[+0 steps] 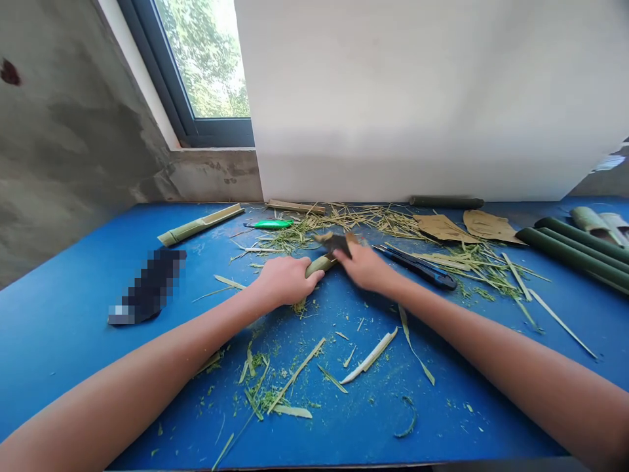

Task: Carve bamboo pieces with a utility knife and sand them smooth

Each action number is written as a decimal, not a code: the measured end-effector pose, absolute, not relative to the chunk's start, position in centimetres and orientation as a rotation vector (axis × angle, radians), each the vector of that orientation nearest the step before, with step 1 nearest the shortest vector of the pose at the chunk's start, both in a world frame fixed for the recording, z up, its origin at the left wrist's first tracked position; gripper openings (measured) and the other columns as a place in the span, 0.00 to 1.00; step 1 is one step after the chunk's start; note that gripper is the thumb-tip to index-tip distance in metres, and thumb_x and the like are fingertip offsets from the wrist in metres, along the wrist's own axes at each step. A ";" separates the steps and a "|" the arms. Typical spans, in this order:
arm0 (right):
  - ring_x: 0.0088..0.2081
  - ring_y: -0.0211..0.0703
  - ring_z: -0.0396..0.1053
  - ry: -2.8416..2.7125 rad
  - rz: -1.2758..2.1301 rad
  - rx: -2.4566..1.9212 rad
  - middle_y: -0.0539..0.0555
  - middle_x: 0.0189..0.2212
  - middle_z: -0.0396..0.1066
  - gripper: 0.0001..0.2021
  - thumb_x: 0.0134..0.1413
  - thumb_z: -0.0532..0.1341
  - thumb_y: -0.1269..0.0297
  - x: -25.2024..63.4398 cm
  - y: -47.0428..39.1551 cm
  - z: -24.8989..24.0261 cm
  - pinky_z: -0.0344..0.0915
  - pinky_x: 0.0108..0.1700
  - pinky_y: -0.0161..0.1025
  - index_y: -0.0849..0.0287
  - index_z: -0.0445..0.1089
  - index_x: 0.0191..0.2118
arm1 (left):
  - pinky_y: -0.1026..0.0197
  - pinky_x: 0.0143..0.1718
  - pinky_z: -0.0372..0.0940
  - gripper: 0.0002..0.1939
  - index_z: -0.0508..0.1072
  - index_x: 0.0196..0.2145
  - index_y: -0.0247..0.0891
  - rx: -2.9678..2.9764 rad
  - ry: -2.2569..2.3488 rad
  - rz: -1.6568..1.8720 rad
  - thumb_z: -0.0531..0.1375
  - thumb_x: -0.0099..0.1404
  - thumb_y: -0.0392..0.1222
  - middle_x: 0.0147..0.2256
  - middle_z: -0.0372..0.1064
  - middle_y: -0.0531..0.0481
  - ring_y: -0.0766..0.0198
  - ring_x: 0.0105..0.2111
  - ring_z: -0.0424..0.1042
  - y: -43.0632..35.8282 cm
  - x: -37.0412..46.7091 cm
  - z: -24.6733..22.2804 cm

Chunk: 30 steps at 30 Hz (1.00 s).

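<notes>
My left hand (pixel 285 280) is closed around a short piece of bamboo (pixel 322 265), pressing it down near the middle of the blue table. In my right hand (pixel 366 265) is a folded piece of sandpaper (pixel 339 242), dark on one face and tan on the other. It lies over the far end of the bamboo, and the hand is slightly blurred. Just right of that hand rests a black utility knife (pixel 417 265). A green utility knife (pixel 270 224) lies beyond my left hand, among shavings.
Bamboo shavings (pixel 378 219) are strewn over the blue table (pixel 73 341). Two tan paper sheets (pixel 489 226) lie at the back. Dark green bamboo lengths (pixel 574 257) lie at the right. A split bamboo piece (pixel 201 224) and a dark pixelated object (pixel 152 285) are at the left.
</notes>
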State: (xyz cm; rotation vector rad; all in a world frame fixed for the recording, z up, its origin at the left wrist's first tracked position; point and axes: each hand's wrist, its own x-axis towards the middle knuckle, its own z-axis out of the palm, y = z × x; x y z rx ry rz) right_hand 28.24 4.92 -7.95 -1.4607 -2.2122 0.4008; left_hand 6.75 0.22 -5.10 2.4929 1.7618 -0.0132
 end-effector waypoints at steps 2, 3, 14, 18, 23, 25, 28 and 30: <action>0.50 0.52 0.74 -2.254 0.429 -1.404 0.58 0.50 0.78 0.15 0.71 0.54 0.58 28.3 4.8 -7.9 0.65 0.53 0.42 0.57 0.74 0.50 | 0.49 0.38 0.68 0.30 0.76 0.42 0.41 2.496 1.758 -0.005 0.44 0.71 0.64 0.39 0.79 0.37 0.42 0.40 0.78 0.2 6.8 -5.1; 0.50 0.53 0.74 -2.241 0.424 -1.431 0.61 0.49 0.78 0.16 0.71 0.52 0.58 28.4 4.8 -7.9 0.65 0.53 0.44 0.59 0.75 0.49 | 0.48 0.38 0.68 0.30 0.76 0.42 0.41 2.496 1.753 -0.004 0.44 0.71 0.65 0.39 0.79 0.37 0.41 0.40 0.78 0.2 6.8 -5.1; 0.47 0.60 0.76 -2.148 0.388 -1.576 0.66 0.43 0.79 0.20 0.72 0.49 0.59 28.9 5.0 -7.6 0.66 0.51 0.47 0.63 0.76 0.42 | 0.49 0.37 0.68 0.31 0.75 0.42 0.41 2.504 1.753 -0.027 0.42 0.72 0.64 0.39 0.79 0.37 0.42 0.40 0.78 0.1 6.6 -5.1; 0.49 0.51 0.74 -2.240 0.427 -1.376 0.58 0.48 0.78 0.15 0.70 0.54 0.57 29.0 4.6 -8.1 0.66 0.53 0.42 0.57 0.74 0.50 | 0.49 0.37 0.68 0.31 0.75 0.42 0.41 2.529 1.740 -0.012 0.42 0.71 0.65 0.39 0.79 0.37 0.41 0.40 0.78 0.2 6.6 -5.3; 0.49 0.53 0.73 -2.182 0.376 -1.380 0.63 0.46 0.77 0.15 0.72 0.50 0.62 28.6 5.0 -8.2 0.65 0.52 0.44 0.60 0.74 0.47 | 0.49 0.36 0.68 0.32 0.75 0.42 0.41 2.530 1.769 -0.025 0.41 0.71 0.65 0.38 0.79 0.36 0.41 0.39 0.78 0.3 6.7 -5.5; 0.47 0.50 0.73 -2.224 0.394 -1.285 0.59 0.46 0.77 0.13 0.71 0.52 0.62 27.8 4.7 -8.4 0.65 0.52 0.42 0.59 0.73 0.45 | 0.49 0.36 0.68 0.30 0.75 0.41 0.41 2.559 1.770 -0.021 0.42 0.72 0.64 0.38 0.79 0.37 0.42 0.39 0.79 0.3 6.7 -5.5; 0.44 0.48 0.72 -2.262 0.422 -1.181 0.57 0.43 0.77 0.13 0.71 0.52 0.62 26.8 3.7 -8.6 0.66 0.51 0.43 0.58 0.73 0.43 | 0.50 0.37 0.69 0.29 0.76 0.40 0.40 2.602 1.791 -0.018 0.44 0.72 0.62 0.37 0.80 0.38 0.43 0.39 0.79 0.2 6.8 -5.4; 0.44 0.49 0.72 -2.266 0.431 -1.154 0.58 0.43 0.76 0.13 0.71 0.52 0.62 26.8 3.2 -8.6 0.66 0.51 0.44 0.58 0.73 0.43 | 0.49 0.37 0.69 0.30 0.76 0.40 0.40 2.592 1.810 -0.038 0.43 0.72 0.63 0.38 0.80 0.38 0.42 0.40 0.79 0.3 6.9 -5.3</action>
